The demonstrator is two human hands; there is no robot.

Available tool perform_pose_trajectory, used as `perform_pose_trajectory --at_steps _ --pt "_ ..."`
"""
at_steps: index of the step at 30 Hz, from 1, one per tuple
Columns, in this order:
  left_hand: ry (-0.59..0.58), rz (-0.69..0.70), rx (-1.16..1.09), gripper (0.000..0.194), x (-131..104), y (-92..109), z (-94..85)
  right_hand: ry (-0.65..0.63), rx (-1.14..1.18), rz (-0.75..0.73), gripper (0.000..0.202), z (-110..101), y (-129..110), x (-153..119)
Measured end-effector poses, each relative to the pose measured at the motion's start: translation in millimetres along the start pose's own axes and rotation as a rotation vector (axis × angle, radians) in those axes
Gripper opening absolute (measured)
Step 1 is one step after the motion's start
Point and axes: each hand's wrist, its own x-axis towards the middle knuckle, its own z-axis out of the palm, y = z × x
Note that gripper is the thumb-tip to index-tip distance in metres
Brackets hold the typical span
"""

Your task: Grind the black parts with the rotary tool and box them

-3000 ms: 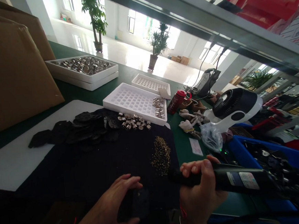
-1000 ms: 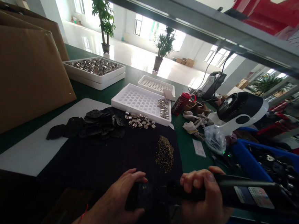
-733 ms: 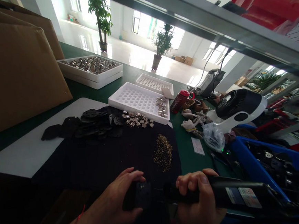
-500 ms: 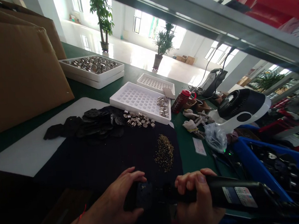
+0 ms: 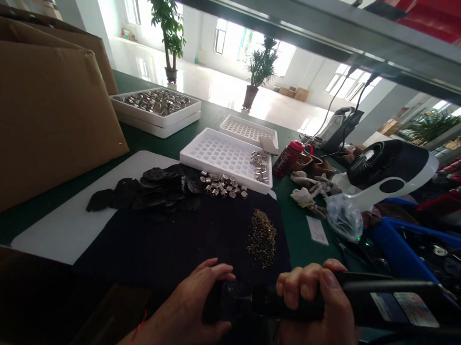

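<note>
My left hand (image 5: pixel 193 303) curls thumb and fingers around a dark block-like part (image 5: pixel 226 299), whose details are lost in shadow. Gripped in my right hand (image 5: pixel 318 298) is a black electric screwdriver (image 5: pixel 364 303) with a label on its body, lying roughly level. Its thin bit points left at the face of the dark part and seems to meet it; the exact contact is too dim to make out. Beyond my hands, a pile of tiny brass-coloured screws (image 5: pixel 263 238) lies on a dark cloth (image 5: pixel 172 246).
Black plates (image 5: pixel 155 186) and small metal cylinders (image 5: pixel 223 185) lie along the cloth's far edge. Behind them stand a white gridded tray (image 5: pixel 217 155) and a tray of metal parts (image 5: pixel 157 112). At right are a red bottle (image 5: pixel 289 158), a fan (image 5: pixel 390 168) and a blue bin (image 5: pixel 396 250).
The screwdriver's bit has come up to the dark part in my left hand. The whole view has shifted a little, so the bench things appear farther right.
</note>
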Motion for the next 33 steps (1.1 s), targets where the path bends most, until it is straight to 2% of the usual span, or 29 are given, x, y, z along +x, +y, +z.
perform_pose_trajectory --at_steps 10,16,24,30,33 --pt "-0.009 0.035 0.040 0.101 8 13 -10.4 0.090 -0.035 0.120 0.023 6 13 0" --pt "-0.014 0.033 0.030 0.098 7 13 -8.7 0.086 -0.042 0.105 0.022 6 14 1" --pt "0.006 0.032 0.033 0.104 6 8 -4.9 -0.049 -0.050 0.020 0.011 5 16 -6" --pt "-0.022 0.040 0.039 0.100 7 10 -7.5 -0.181 -0.113 -0.099 0.013 11 18 -19" --pt "-0.025 0.044 0.030 0.103 7 8 -7.5 -0.258 -0.219 -0.162 0.016 8 23 -26"
